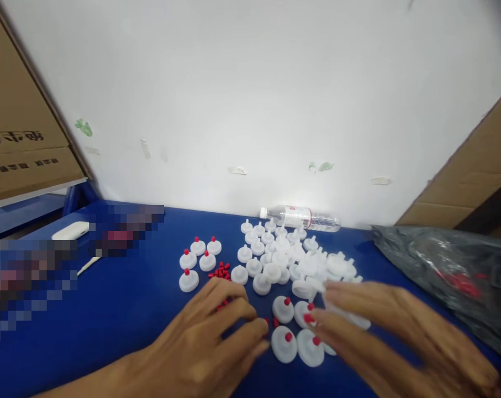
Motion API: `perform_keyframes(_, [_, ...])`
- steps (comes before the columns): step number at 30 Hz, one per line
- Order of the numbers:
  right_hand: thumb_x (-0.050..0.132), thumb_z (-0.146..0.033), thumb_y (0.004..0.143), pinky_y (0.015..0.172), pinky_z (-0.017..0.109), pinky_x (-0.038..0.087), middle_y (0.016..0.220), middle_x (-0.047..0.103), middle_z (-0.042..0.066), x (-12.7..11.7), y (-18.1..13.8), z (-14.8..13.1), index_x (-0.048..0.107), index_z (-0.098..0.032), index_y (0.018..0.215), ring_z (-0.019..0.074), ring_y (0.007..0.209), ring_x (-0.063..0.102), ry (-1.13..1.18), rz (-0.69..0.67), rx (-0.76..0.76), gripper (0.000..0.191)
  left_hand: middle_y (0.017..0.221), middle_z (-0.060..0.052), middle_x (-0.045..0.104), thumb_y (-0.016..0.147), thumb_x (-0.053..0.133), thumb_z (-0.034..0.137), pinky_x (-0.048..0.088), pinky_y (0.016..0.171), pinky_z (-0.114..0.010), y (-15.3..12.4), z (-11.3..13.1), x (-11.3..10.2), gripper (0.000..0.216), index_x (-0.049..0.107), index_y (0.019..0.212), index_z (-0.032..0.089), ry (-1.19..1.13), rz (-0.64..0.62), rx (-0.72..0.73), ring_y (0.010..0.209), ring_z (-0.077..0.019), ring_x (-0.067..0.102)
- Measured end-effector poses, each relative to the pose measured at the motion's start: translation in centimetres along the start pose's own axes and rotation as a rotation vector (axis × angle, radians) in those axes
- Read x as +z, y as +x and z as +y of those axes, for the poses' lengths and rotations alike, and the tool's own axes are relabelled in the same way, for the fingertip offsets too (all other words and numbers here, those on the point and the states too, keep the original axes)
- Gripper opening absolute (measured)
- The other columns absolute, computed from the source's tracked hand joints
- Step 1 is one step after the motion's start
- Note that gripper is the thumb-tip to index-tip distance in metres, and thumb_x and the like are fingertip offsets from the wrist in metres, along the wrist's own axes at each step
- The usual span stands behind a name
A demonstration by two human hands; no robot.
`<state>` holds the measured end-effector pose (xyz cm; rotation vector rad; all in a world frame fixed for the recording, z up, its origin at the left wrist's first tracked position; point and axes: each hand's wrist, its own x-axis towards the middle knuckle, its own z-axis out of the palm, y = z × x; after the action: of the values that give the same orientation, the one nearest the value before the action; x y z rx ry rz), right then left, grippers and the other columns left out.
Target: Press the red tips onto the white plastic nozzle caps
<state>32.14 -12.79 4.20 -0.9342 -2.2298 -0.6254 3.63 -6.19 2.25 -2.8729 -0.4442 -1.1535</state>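
Observation:
My left hand (217, 337) rests on the blue table, fingers curled toward a few small red caps (221, 271) in a loose pile. My right hand (383, 326) lies over white round plastic discs (349, 318), fingers pressed on them and blurred. Between the hands lie white discs fitted with red caps (284, 342). A pile of several uncapped white discs (287, 257) sits behind. Further left lie several capped discs (198, 260).
A clear water bottle (302, 217) lies by the white wall. A dark plastic bag (453, 276) fills the right side. Cardboard boxes (22, 127) stand at left and right. A white device (70, 230) lies at the far left. The table top (121, 309) is blue.

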Motion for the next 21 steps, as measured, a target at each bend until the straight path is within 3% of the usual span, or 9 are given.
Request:
perform_keyframes(4, [0.049,-0.030,0.113,0.078,0.024,0.057,0.091,0.079,0.000,-1.5,1.6,2.7,0.073,-0.025,0.103,0.0136,0.076,0.076,-0.072,-0.004,0.103,0.026,0.103,-0.007,0.069,0.103,0.053,0.009,0.053,0.097,-0.042,-0.2,-0.9,-0.2,0.020,0.068,0.115,0.016,0.066,-0.098,-0.052,0.108,-0.0259,0.055])
perform_keyframes(6, [0.048,-0.032,0.113,0.076,0.024,0.055,0.089,0.078,0.000,-1.4,1.8,3.4,0.073,-0.024,0.101,0.0129,0.074,0.075,-0.071,-0.044,0.107,0.029,0.103,-0.007,0.068,0.104,0.051,0.012,0.052,0.099,-0.044,-0.3,-1.1,0.1,0.019,0.067,0.114,0.016,0.077,-0.125,-0.069,0.109,-0.0268,0.054])
perform_keyframes(11, [0.060,-0.020,0.106,0.076,0.031,0.052,0.085,0.077,0.001,-0.8,1.3,4.1,0.070,-0.021,0.094,0.0166,0.074,0.073,-0.140,0.007,0.118,0.016,0.104,-0.006,0.067,0.105,0.049,0.010,0.050,0.101,-0.042,-0.2,-0.9,0.4,0.017,0.064,0.105,0.017,0.093,-0.161,-0.043,0.110,-0.0260,0.055])
perform_keyframes(14, [0.059,-0.025,0.107,0.063,0.030,0.050,0.075,0.075,0.001,-2.4,1.5,5.5,0.070,-0.022,0.086,0.0164,0.062,0.070,-0.241,0.045,0.189,0.024,0.105,-0.006,0.067,0.105,0.047,0.007,0.048,0.102,-0.042,-0.2,-1.0,0.4,0.020,0.064,0.104,0.017,0.107,-0.152,-0.023,0.111,-0.0256,0.056])
perform_keyframes(16, [0.054,-0.036,0.109,0.050,0.029,0.047,0.067,0.073,-0.002,-4.2,1.4,7.2,0.072,-0.025,0.085,0.0149,0.050,0.066,-0.250,-0.014,0.317,0.031,0.106,-0.006,0.067,0.105,0.046,0.008,0.048,0.102,-0.042,-0.2,-1.2,0.4,0.021,0.064,0.105,0.018,0.114,-0.153,-0.032,0.112,-0.0259,0.055])
perform_keyframes(18, [0.054,-0.050,0.107,0.040,0.026,0.044,0.062,0.072,-0.005,-6.1,0.4,9.3,0.076,-0.029,0.092,0.0135,0.042,0.063,-0.181,-0.192,0.417,0.035,0.107,-0.005,0.066,0.106,0.047,0.010,0.047,0.103,-0.043,-0.3,-1.2,0.4,0.021,0.066,0.109,0.019,0.121,-0.150,-0.051,0.113,-0.0260,0.054])
perform_keyframes(20, [0.056,-0.053,0.106,0.042,0.023,0.047,0.070,0.076,-0.006,-7.4,-2.1,10.9,0.079,-0.033,0.101,0.0135,0.049,0.070,-0.122,-0.362,0.492,0.030,0.108,-0.005,0.066,0.106,0.047,0.009,0.045,0.103,-0.042,-0.3,-1.2,0.5,0.023,0.066,0.113,0.018,0.136,-0.124,-0.043,0.114,-0.0256,0.054])
perform_keyframes(21, [0.059,-0.057,0.103,0.039,0.023,0.046,0.074,0.078,-0.005,-7.8,-3.8,11.2,0.080,-0.034,0.098,0.0142,0.051,0.072,-0.091,-0.366,0.505,0.031,0.109,-0.005,0.067,0.106,0.046,0.008,0.044,0.104,-0.041,-0.3,-1.2,0.6,0.024,0.067,0.114,0.018,0.148,-0.106,-0.029,0.114,-0.0251,0.054])
